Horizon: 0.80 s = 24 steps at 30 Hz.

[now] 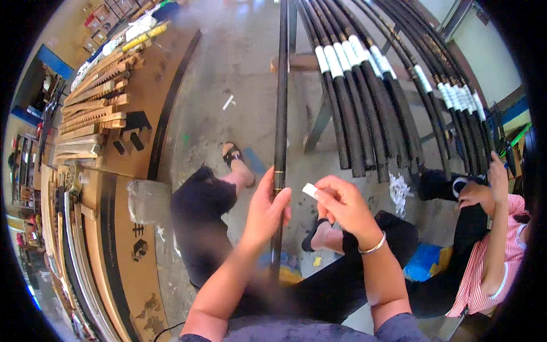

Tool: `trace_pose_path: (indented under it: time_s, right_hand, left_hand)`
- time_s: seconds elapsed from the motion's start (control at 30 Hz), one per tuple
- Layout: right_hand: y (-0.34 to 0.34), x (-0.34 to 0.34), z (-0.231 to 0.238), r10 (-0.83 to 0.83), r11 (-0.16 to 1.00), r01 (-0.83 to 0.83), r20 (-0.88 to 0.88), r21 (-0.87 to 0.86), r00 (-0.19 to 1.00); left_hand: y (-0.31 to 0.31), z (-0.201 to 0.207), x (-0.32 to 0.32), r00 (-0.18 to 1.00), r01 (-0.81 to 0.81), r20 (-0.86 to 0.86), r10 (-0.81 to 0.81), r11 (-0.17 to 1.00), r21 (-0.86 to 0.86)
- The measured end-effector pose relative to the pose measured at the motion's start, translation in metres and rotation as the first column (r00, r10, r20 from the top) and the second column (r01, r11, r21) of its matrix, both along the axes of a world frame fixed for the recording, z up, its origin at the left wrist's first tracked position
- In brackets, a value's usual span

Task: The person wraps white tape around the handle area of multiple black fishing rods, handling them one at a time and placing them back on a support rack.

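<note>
A long black pole (281, 102) stands almost upright in front of me, running from the top of the view down between my legs. My left hand (266, 206) is closed around it, just below two thin light rings on the pole. To the right of the pole, my right hand (343, 204) pinches a small white strip (310, 190) between thumb and fingers. The strip is held apart from the pole. Whether it is paper or tape, I cannot tell.
Several black poles with white bands (341, 60) lie side by side on a rack at the right. A seated person in a striped shirt (484, 279) is beside them. Cardboard (162, 91) with wooden slats (94, 119) is on the left. White scraps (400, 194) litter the floor.
</note>
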State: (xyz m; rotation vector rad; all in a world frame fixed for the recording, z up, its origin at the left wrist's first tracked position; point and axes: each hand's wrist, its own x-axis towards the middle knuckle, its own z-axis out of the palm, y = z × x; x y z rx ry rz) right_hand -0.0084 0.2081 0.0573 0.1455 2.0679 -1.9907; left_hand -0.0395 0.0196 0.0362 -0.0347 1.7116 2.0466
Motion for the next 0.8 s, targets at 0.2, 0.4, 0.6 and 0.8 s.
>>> trace_pose_path:
  time_s: [0.2, 0.4, 0.6, 0.8]
  right_hand:
    - [-0.007, -0.002, -0.005, 0.12, 0.993, -0.119, 0.108, -0.009, 0.987]
    - [-0.015, -0.019, -0.012, 0.254, 0.967, -0.25, 0.142, -0.044, 0.957]
    - [-0.02, -0.034, -0.008, 0.296, 0.955, -0.296, 0.208, -0.033, 0.932]
    - [-0.019, -0.037, -0.018, 0.297, 0.955, -0.293, 0.226, -0.053, 0.928]
  left_hand:
    - [-0.02, -0.026, 0.034, 1.0, -0.008, 0.006, 0.008, 0.995, 0.103]
    - [-0.024, -0.024, 0.053, 0.971, -0.062, -0.237, -0.006, 0.959, -0.277]
    - [-0.02, -0.011, 0.05, 0.827, -0.205, -0.508, -0.24, 0.712, -0.671]
    - [-0.02, -0.01, 0.048, 0.709, -0.234, -0.573, -0.411, 0.63, -0.741]
